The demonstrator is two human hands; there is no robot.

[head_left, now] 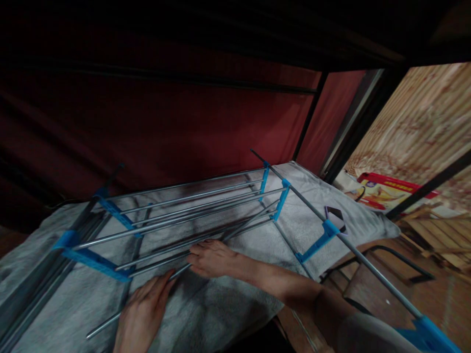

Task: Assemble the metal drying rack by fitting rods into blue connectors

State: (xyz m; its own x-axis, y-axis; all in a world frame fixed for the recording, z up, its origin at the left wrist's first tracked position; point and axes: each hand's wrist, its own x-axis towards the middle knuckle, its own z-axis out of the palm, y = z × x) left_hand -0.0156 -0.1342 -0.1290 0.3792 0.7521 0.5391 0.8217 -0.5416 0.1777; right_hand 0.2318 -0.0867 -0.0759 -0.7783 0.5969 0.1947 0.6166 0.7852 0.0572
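My left hand (144,309) is wrapped round a thin grey metal tube (105,324) near its lower left end. Further along the same tube, my right hand (211,257) grips it with curled fingers. The tube slants up to the right, its far end near a blue plastic bracket (281,198) of a rack. Several metal rods (206,195) run across this rack between blue brackets on both sides. At the left, another blue bracket (99,262) carries rod ends close to my left hand. My right forearm passes in front of the rack's lower right part.
A pale fleecy cloth (206,314) covers the surface under the rack. Loose tubes (47,289) lie at the left. To the right are a phone (335,218), a red and yellow box (393,191), a black-framed chair (401,262) and a long side pole (379,277). A red panel (184,127) stands behind.
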